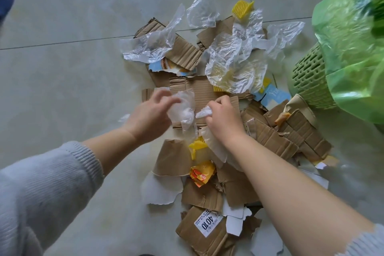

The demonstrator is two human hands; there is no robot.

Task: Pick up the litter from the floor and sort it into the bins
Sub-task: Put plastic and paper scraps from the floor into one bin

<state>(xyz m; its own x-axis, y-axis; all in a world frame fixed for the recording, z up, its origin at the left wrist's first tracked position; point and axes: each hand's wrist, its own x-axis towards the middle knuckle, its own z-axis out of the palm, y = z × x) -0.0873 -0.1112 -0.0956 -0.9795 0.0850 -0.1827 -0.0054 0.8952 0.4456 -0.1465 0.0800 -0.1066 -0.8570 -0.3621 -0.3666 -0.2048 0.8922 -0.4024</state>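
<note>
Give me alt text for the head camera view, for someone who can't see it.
Seen from above, a person's left hand and right hand each grip crumpled clear plastic film over a pile of torn cardboard and wrappers on a pale tiled floor. A green slotted bin lined with a green bag stands at the right.
</note>
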